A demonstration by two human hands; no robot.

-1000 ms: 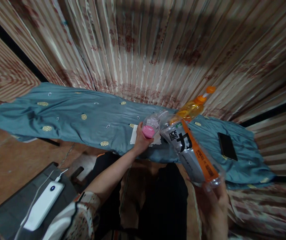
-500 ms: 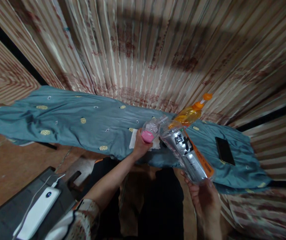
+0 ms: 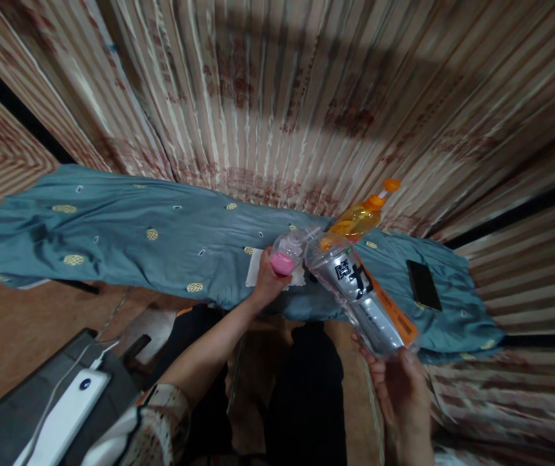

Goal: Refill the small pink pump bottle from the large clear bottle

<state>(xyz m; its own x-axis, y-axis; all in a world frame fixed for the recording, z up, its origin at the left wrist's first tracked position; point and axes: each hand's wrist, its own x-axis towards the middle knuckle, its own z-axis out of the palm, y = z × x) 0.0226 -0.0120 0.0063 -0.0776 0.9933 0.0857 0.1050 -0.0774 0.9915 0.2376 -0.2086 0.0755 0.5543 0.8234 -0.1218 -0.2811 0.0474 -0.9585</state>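
My right hand (image 3: 401,388) grips the bottom of a large clear plastic bottle (image 3: 359,294) with a grey and orange label, tilted with its mouth toward a small clear cup. My left hand (image 3: 265,285) holds that small clear cup (image 3: 287,252), which has a pink base, tipped on its side over the blue cloth. The bottle's mouth sits right beside the cup's opening. Under the cup lies a white paper napkin (image 3: 253,275).
A blue patterned cloth (image 3: 136,233) covers a long table against striped curtains (image 3: 282,97). An orange-capped bottle of yellow liquid (image 3: 362,217) lies behind the cup. A black phone (image 3: 423,285) rests at the right. A white power bank (image 3: 64,417) with cable sits at lower left.
The big bottle has drawn back and lowered slightly toward my right hand. The view has shifted a little left; the cup stays in my left hand.
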